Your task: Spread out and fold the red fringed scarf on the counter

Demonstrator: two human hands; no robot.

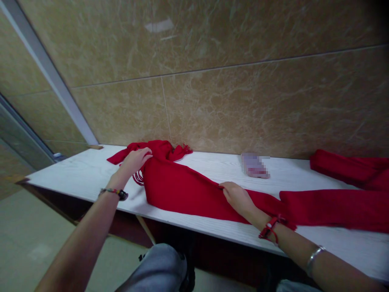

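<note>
A red fringed scarf (182,190) stretches along the white table, its left end bunched near the wall with tassels showing. My left hand (136,158) is closed on the bunched part, thumb and fingers pinching the cloth. Farther right, my right hand (238,196) grips the scarf's upper edge between thumb and curled fingers. Between the hands the cloth lies fairly flat, its lower edge close to the table's front. Beyond my right wrist, a folded red cloth (331,207) lies flat and meets the scarf's right part.
Near the wall rests a phone-like object (255,165), blurred out. Another red folded cloth (349,168) sits at the back right. The white table (73,174) runs against a brown marbled wall (212,109). A small wooden piece (96,147) lies at the far left corner.
</note>
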